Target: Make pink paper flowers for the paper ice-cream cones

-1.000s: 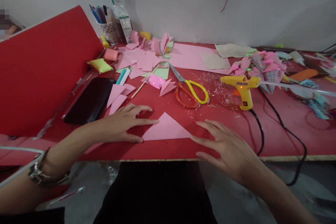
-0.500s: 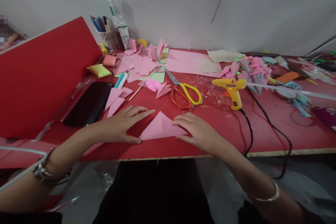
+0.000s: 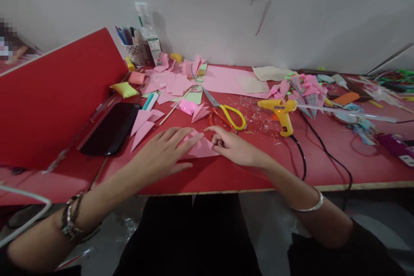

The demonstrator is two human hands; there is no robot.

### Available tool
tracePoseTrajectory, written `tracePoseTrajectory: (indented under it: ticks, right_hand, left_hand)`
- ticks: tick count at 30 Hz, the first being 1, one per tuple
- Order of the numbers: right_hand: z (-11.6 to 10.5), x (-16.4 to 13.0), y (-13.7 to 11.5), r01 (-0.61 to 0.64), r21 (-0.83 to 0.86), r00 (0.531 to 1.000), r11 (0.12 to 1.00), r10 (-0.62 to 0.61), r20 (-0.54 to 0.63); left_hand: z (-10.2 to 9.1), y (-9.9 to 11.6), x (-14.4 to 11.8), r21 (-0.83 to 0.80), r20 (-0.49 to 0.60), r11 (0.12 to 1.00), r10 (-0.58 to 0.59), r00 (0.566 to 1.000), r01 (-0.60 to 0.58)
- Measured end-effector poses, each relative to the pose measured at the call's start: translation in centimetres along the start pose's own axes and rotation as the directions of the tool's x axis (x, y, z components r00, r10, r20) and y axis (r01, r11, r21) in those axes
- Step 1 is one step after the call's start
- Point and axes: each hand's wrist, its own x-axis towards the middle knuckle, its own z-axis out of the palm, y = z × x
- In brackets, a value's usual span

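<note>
A folded pink paper triangle [image 3: 201,149] lies on the red table [image 3: 323,159] near its front edge. My left hand [image 3: 163,153] lies flat on the paper's left part, fingers spread and pointing right. My right hand [image 3: 231,146] rests on the paper's right side, fingers curled with the index finger stretched toward the top corner. Most of the paper is hidden under both hands.
Yellow-and-orange scissors [image 3: 228,114] lie just behind my hands. A yellow glue gun [image 3: 280,110] with a black cord [image 3: 323,151] stands to the right. A black phone [image 3: 111,128], pink folded pieces [image 3: 144,123], a red board [image 3: 54,95] and a pen cup [image 3: 134,49] sit left.
My right hand moved left onto the pink triangle, then toward its top corner. My left hand slid right over the paper. The paper now shows smaller between the hands.
</note>
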Motion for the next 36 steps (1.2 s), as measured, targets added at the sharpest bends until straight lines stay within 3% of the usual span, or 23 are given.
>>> tracePoseTrajectory:
  ticks: [3,7,10,12,15,18,21,23,30,36]
  right_hand:
    - [-0.6,1.0,-0.4,-0.010,0.257,1.000,0.966,0.010,0.002]
    - [-1.2,2.0,-1.6,0.007,0.387,1.000,0.922,0.003,-0.026]
    - [-1.6,2.1,-2.7,0.075,0.362,0.990,0.929,-0.026,-0.139]
    - [-1.9,1.9,-3.3,0.194,0.185,0.959,0.963,-0.148,-0.240]
    - [-2.1,1.4,-3.8,0.325,-0.243,0.889,0.914,-0.383,-0.252]
    - [-2.1,1.2,-4.0,0.307,-0.460,0.886,0.833,-0.427,-0.181]
    - [-1.8,1.2,-4.2,0.285,-0.468,0.902,0.836,-0.399,-0.164]
    - [-1.7,1.2,-4.4,0.302,-0.425,0.904,0.853,-0.398,-0.156]
    - [-1.8,0.6,-4.9,0.389,-0.234,0.885,0.891,-0.432,-0.173]
    - [-3.1,-0.7,-4.5,0.310,-0.234,0.917,0.922,-0.355,-0.182]
  left_hand:
    - [-0.5,0.6,0.7,0.135,-0.190,0.990,0.062,0.980,-0.037]
    - [-1.5,0.5,1.5,0.279,-0.404,0.959,0.157,0.901,-0.043]
    - [-2.3,0.0,1.9,0.343,-0.459,0.939,0.159,0.874,0.009]
    - [-2.8,-0.5,2.2,0.323,-0.495,0.945,0.116,0.861,0.059]
    - [-3.3,-1.1,2.4,0.206,-0.524,0.971,0.005,0.852,0.121]
    - [-3.4,-1.2,2.8,0.132,-0.509,0.984,-0.033,0.860,0.116]
    - [-3.4,-1.0,3.1,0.168,-0.468,0.986,0.066,0.881,0.015]
    - [-3.4,-0.8,3.3,0.217,-0.474,0.976,0.115,0.873,-0.011]
    - [-3.8,-1.2,2.5,0.290,-0.551,0.957,0.158,0.819,0.010]
    - [-3.5,-3.3,1.0,0.286,-0.512,0.957,0.105,0.852,0.054]
